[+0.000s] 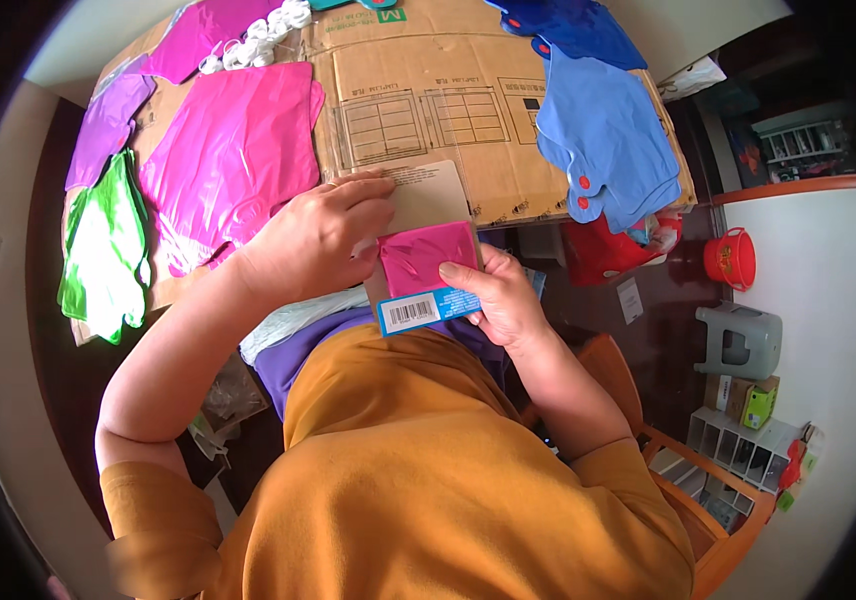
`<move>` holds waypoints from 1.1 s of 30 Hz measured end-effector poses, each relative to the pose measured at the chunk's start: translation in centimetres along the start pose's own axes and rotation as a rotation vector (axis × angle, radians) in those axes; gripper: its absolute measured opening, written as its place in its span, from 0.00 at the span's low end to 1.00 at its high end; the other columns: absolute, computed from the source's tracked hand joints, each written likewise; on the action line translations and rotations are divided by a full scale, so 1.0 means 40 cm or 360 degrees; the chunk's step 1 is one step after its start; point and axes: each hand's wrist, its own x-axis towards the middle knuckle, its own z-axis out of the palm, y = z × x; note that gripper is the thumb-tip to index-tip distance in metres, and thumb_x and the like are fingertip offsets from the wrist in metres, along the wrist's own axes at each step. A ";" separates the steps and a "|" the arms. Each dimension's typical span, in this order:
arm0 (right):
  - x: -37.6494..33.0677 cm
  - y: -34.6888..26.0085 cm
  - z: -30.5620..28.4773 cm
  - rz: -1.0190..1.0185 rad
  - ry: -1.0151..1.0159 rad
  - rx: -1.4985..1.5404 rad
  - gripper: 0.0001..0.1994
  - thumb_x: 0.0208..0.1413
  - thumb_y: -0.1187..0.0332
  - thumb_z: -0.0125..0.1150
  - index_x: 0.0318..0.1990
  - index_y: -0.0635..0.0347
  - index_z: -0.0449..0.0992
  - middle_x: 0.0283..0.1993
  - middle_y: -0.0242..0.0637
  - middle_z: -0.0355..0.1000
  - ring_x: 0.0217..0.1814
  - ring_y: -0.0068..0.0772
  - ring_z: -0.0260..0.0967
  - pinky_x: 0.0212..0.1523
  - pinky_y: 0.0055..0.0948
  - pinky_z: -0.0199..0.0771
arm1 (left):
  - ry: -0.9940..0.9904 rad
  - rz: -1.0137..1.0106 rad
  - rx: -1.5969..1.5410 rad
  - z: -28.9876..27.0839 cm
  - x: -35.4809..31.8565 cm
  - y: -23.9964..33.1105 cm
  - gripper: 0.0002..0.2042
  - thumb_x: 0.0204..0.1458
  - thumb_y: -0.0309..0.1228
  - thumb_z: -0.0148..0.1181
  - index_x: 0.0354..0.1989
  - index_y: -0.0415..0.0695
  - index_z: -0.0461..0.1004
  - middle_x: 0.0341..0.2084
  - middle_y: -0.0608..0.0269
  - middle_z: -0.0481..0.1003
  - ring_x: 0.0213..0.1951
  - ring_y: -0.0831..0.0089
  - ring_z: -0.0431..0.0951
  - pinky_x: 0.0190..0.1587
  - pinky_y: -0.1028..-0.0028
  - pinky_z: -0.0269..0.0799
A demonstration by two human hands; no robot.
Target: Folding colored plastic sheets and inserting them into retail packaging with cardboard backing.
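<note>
In front of my waist I hold a backing card [433, 200] with a blue, barcoded lower strip. Folded shiny pink plastic [413, 262] lies flat against its middle. My right hand [508, 300] grips the card's right edge, its thumb pressing on the pink plastic. At the card's left edge, my left hand [323, 235] is closed with curled fingers; a small whitish bit shows between them, too hidden to name. Beyond the left hand, a large pink plastic sheet [238, 150] lies on the cardboard [398, 60].
Green [106, 245] and purple [108, 125] plastic pieces lie on the left. White coiled cords [258, 40] sit at the back. Light blue pieces [608, 140] with red dots overhang the right side. A red bucket [730, 258], grey stool [738, 340] and wooden chair [693, 480] stand right.
</note>
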 end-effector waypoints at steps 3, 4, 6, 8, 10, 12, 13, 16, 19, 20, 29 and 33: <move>0.000 0.010 -0.008 -0.0038 -0.0014 0.0043 0.07 0.56 0.71 0.63 0.41 0.59 0.77 0.28 0.26 0.74 0.17 0.09 0.62 0.12 0.13 0.56 | 0.0065 0.0035 0.0116 0.029 -0.015 -0.009 0.14 0.39 0.19 0.62 0.38 0.36 0.74 0.44 0.48 0.75 0.51 0.52 0.76 0.51 0.63 0.75; 0.000 0.012 -0.007 -0.0047 -0.0013 0.0023 0.07 0.56 0.71 0.63 0.41 0.59 0.77 0.27 0.26 0.74 0.17 0.09 0.62 0.12 0.13 0.56 | 0.0079 0.0024 0.0164 0.039 -0.020 -0.012 0.13 0.39 0.19 0.62 0.37 0.36 0.74 0.44 0.48 0.75 0.50 0.53 0.76 0.51 0.63 0.76; 0.000 0.015 -0.008 -0.0067 -0.0006 -0.0020 0.07 0.56 0.71 0.64 0.41 0.59 0.77 0.27 0.26 0.74 0.16 0.09 0.61 0.12 0.13 0.56 | 0.0093 0.0036 0.0266 0.046 -0.024 -0.010 0.12 0.40 0.19 0.62 0.35 0.35 0.73 0.43 0.49 0.75 0.49 0.53 0.77 0.50 0.63 0.76; 0.001 0.023 -0.016 -0.0086 -0.0013 -0.0048 0.07 0.56 0.71 0.64 0.41 0.59 0.78 0.27 0.26 0.74 0.17 0.09 0.61 0.12 0.13 0.56 | 0.0095 0.0082 0.0374 0.047 -0.022 -0.002 0.10 0.40 0.19 0.61 0.33 0.35 0.73 0.41 0.49 0.75 0.48 0.53 0.77 0.50 0.64 0.76; 0.001 0.026 -0.018 -0.0098 0.0002 -0.0109 0.07 0.55 0.70 0.65 0.41 0.59 0.78 0.27 0.26 0.74 0.17 0.09 0.61 0.12 0.13 0.56 | 0.0138 0.0063 0.0315 0.045 -0.017 0.002 0.09 0.40 0.20 0.62 0.32 0.35 0.73 0.39 0.49 0.75 0.46 0.53 0.78 0.47 0.63 0.77; -0.004 0.018 -0.011 -0.0105 0.0051 -0.0209 0.08 0.55 0.69 0.65 0.41 0.60 0.78 0.27 0.26 0.74 0.17 0.09 0.61 0.12 0.13 0.56 | 0.0167 -0.0091 0.0205 0.041 -0.011 0.012 0.09 0.39 0.20 0.62 0.31 0.36 0.73 0.37 0.50 0.75 0.43 0.53 0.78 0.45 0.63 0.77; -0.008 0.010 -0.005 -0.0102 0.0070 -0.0254 0.07 0.55 0.69 0.65 0.40 0.59 0.78 0.26 0.26 0.73 0.17 0.10 0.60 0.12 0.14 0.56 | 0.0174 -0.0236 0.0123 0.039 -0.009 0.023 0.09 0.39 0.20 0.62 0.31 0.37 0.73 0.36 0.51 0.75 0.42 0.53 0.78 0.43 0.63 0.76; -0.013 -0.002 0.014 -0.0097 0.0113 -0.0362 0.07 0.54 0.68 0.65 0.37 0.59 0.78 0.23 0.26 0.72 0.16 0.11 0.59 0.13 0.16 0.57 | 0.0249 -0.0358 0.0189 0.047 -0.007 0.033 0.07 0.40 0.22 0.60 0.30 0.39 0.72 0.34 0.54 0.73 0.39 0.54 0.74 0.43 0.60 0.70; -0.014 0.002 0.016 -0.0096 0.0121 -0.0382 0.08 0.54 0.68 0.65 0.39 0.59 0.78 0.25 0.26 0.73 0.17 0.10 0.60 0.13 0.15 0.57 | 0.0337 -0.0335 0.0396 0.066 0.001 0.046 0.05 0.39 0.25 0.58 0.26 0.43 0.70 0.33 0.60 0.70 0.40 0.59 0.71 0.46 0.58 0.63; -0.014 0.002 0.015 -0.0088 0.0102 -0.0372 0.09 0.54 0.67 0.65 0.41 0.60 0.78 0.27 0.26 0.73 0.18 0.09 0.60 0.12 0.14 0.56 | 0.0343 -0.0290 0.0428 0.065 0.002 0.045 0.05 0.40 0.25 0.59 0.27 0.42 0.71 0.33 0.59 0.70 0.40 0.58 0.71 0.45 0.59 0.64; -0.010 -0.015 0.030 -0.0052 0.0111 -0.0352 0.08 0.53 0.68 0.65 0.38 0.61 0.77 0.23 0.26 0.71 0.15 0.12 0.59 0.12 0.17 0.56 | 0.0105 0.0269 0.0649 0.037 0.017 0.042 0.13 0.44 0.26 0.58 0.39 0.35 0.72 0.34 0.55 0.74 0.34 0.61 0.78 0.42 0.66 0.76; -0.010 -0.013 0.040 -0.0014 0.0105 -0.0340 0.07 0.53 0.69 0.65 0.37 0.61 0.77 0.22 0.26 0.70 0.14 0.13 0.59 0.13 0.17 0.56 | -0.0020 0.0305 0.0758 0.065 0.039 0.043 0.17 0.39 0.29 0.57 0.39 0.34 0.72 0.32 0.56 0.74 0.33 0.63 0.78 0.38 0.68 0.76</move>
